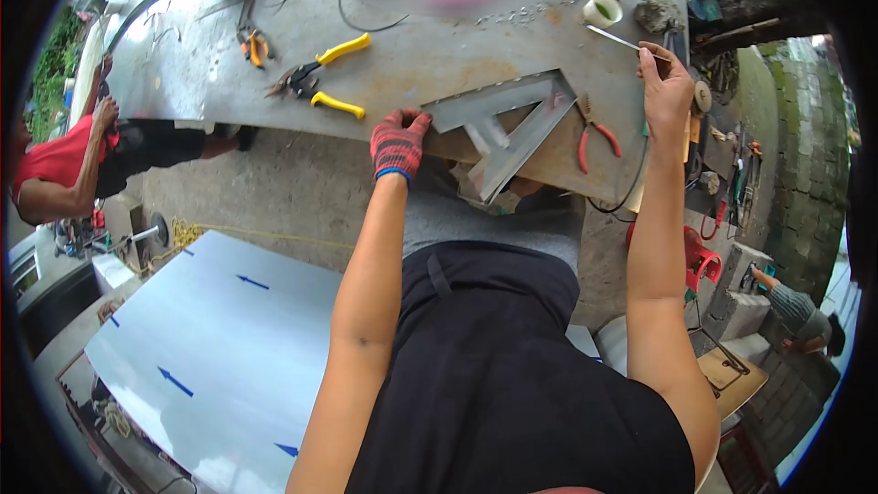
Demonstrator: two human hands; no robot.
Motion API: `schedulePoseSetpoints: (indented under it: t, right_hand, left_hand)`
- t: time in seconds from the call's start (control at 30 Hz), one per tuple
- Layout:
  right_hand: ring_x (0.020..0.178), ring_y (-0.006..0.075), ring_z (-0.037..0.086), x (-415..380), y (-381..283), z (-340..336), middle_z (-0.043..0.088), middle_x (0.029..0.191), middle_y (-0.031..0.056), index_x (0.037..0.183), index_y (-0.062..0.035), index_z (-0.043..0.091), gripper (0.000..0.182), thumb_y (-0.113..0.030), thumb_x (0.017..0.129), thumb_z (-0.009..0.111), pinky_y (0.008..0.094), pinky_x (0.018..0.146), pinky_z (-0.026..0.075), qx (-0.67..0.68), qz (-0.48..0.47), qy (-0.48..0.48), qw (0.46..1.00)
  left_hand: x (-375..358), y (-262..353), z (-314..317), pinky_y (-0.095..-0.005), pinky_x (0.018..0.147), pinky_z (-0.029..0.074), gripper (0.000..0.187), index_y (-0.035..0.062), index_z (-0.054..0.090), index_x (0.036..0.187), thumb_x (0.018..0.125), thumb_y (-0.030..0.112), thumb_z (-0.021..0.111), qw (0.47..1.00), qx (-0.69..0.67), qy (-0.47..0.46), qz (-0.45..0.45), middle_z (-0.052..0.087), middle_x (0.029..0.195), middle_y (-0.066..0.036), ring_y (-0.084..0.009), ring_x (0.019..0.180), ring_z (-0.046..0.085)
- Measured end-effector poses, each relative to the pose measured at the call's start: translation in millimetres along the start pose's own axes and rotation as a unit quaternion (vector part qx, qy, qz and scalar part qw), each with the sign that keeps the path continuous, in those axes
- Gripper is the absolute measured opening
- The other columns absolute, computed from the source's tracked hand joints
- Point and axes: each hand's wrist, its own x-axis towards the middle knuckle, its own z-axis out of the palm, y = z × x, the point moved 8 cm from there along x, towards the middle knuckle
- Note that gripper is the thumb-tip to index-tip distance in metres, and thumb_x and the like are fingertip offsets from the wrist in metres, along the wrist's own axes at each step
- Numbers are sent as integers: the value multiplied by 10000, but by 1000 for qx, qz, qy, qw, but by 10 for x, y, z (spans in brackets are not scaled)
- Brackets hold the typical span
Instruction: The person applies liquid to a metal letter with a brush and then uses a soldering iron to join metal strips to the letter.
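My left hand (400,142), in a red and black knit glove, is closed on the left end of a sheet-metal letter A (532,133). The letter lies at the table's near edge, partly overhanging it. Bare, my right hand (666,91) pinches a thin whitish stick (613,37) that points left over the table's right side. Between the hands, right of the letter, are red-handled pliers (593,133). Yellow-handled cutters (318,78) lie beyond my left hand, with orange and black pliers (253,41) farther left.
The metal table (192,73) carries a small white cup (602,10) with something green inside, a stone-like lump (657,15), and a thin wire (338,0). A large pale sheet (229,329) lies lower left. A person in red (59,160) is at left; another person (794,311) is at right.
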Motion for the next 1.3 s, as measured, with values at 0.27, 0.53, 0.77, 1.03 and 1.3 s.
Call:
schedulePoseSetpoints:
  t: [0.27, 0.53, 0.77, 1.03, 1.3]
  right_hand:
    - [711, 34, 559, -1167, -490, 1135, 664, 784, -21, 1090, 19, 741, 195, -142, 982, 723, 223, 629, 452, 95, 70, -229, 966]
    - [726, 57, 592, -1433, -221, 1702, 684, 789, -2, 1069, 38, 736, 208, -148, 978, 717, 249, 656, 483, 122, 142, -300, 935]
    - [762, 70, 619, -1407, -30, 1867, 713, 823, 17, 1067, 44, 740, 214, -149, 978, 713, 256, 715, 514, 151, 158, -293, 931]
    - [738, 65, 596, -1353, 103, 1971, 689, 808, 2, 1047, 64, 735, 222, -148, 980, 721, 241, 687, 503, 184, 193, -294, 918]
    - [801, 57, 624, -1340, 103, 1985, 765, 930, 47, 1124, 33, 728, 217, -151, 1013, 693, 226, 731, 511, 158, 168, -324, 917]
  left_hand:
    - [-5, -13, 42, -369, 882, 538, 315, 48, 779, 1066, 901, 317, 797, 1000, -16, 3, -9, 786, 985, -124, -221, 919, 718]
    - [-35, 40, 20, -376, 850, 544, 305, 54, 779, 1044, 908, 326, 789, 1000, -14, 7, 1, 783, 949, -134, -242, 887, 727]
    - [2, -32, 49, -339, 867, 525, 317, 29, 772, 1071, 915, 304, 797, 1000, -5, -2, -13, 784, 977, -112, -178, 911, 695]
    - [-13, -16, 37, -338, 876, 524, 321, 28, 770, 1082, 920, 304, 793, 1000, -7, 0, -13, 785, 987, -112, -178, 917, 696]
    - [-10, -27, 38, -375, 856, 542, 336, 45, 776, 1055, 901, 343, 797, 1000, 1, 6, -11, 781, 971, -150, -250, 897, 727]
